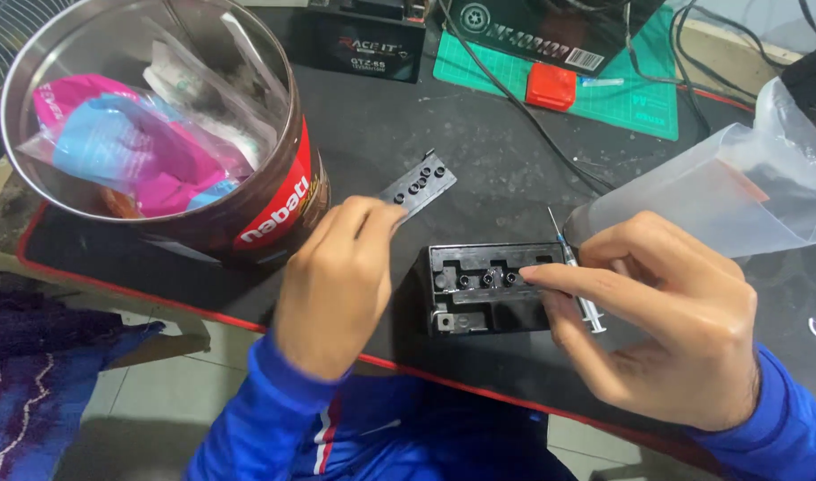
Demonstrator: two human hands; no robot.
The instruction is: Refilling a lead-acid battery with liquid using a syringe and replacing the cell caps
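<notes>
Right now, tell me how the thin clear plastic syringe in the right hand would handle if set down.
The thin clear plastic syringe looks light, being slim and pinched in the right hand. Its round barrel would probably roll on the flat black mat. The fine needle seems liable to bend.

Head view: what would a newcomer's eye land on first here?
Probably the small black battery at centre, its top open, with the right hand pressing a finger on it and holding a syringe. Just left, the left hand holds a grey cap strip. At upper left stands a big round tin stuffed with pink and blue packets.
</notes>
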